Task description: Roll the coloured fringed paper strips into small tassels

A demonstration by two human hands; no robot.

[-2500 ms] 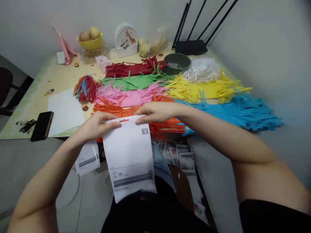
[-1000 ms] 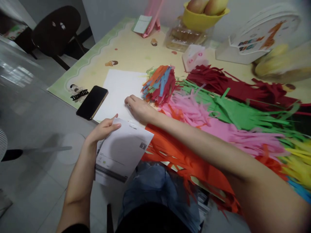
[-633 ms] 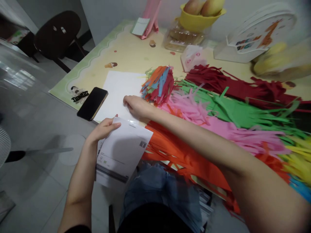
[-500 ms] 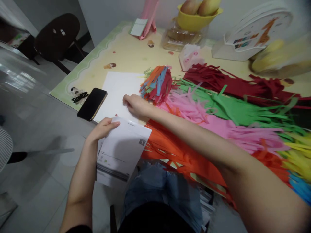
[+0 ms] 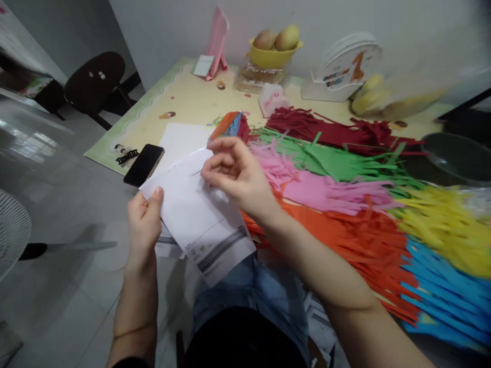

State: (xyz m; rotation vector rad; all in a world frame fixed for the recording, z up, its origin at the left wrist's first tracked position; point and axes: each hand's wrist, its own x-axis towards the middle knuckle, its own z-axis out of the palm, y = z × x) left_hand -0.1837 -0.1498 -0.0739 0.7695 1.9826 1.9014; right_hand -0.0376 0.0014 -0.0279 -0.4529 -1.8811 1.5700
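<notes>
Head view: white packet (image 5: 205, 220) held at the near edge of the table (image 5: 149, 110)

The packet is gripped at its upper left corner by the left hand (image 5: 144, 220). Over its upper right, the right hand (image 5: 240, 174) is curled; whether anything is pinched cannot be told.

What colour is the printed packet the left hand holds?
The packet is white, with dark grey bands near its lower edge; best seen in the head view.

Watching remotely, I see a black top (image 5: 230, 340), a black sleeve (image 5: 132, 363) just showing on the left arm (image 5: 135, 312), and faded blue jeans (image 5: 249, 286); the left hand (image 5: 144, 217) and right hand (image 5: 245, 179) are both bare.
</notes>
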